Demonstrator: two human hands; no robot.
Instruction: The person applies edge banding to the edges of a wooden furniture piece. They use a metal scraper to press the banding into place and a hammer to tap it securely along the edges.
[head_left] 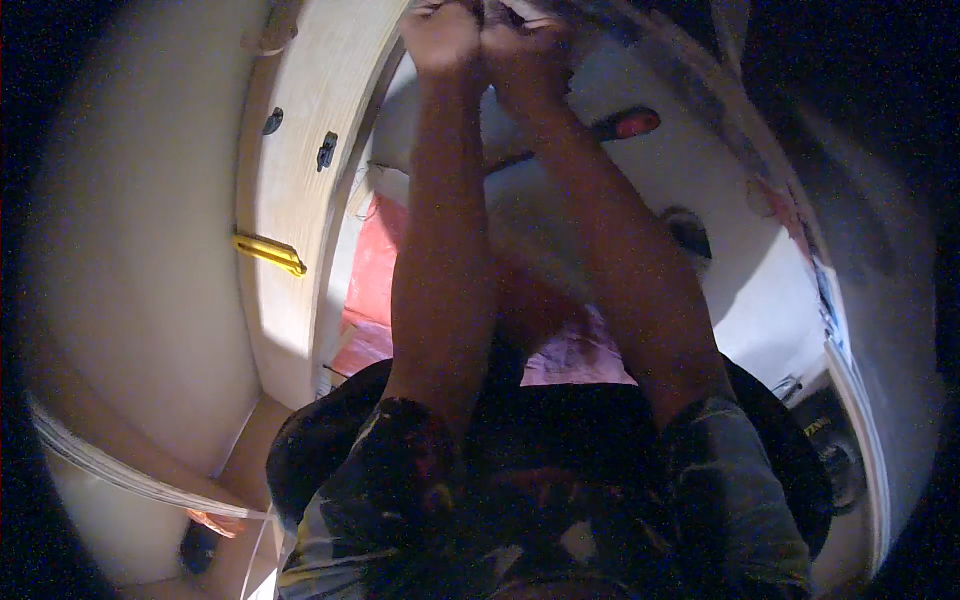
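Observation:
Both my arms stretch forward to the top edge of the view, where my hands are close side by side. My left hand [441, 42] is closed, its fingers curled in. Beside it my right hand [525, 55] is closed too. The picture's edge cuts off the fingers of both, so I cannot make out what they hold. Below my right hand, a long tool with a red and black handle [635, 123] lies on the pale surface, its thin dark shaft passing behind my right forearm.
On the wooden ledge at left lie a yellow utility knife [270, 254] and a small black fitting [326, 151]. A red sheet [374, 262] shows beyond my left forearm. A dark round opening [688, 232] is right of my right forearm. A black round object [832, 455] sits low at right.

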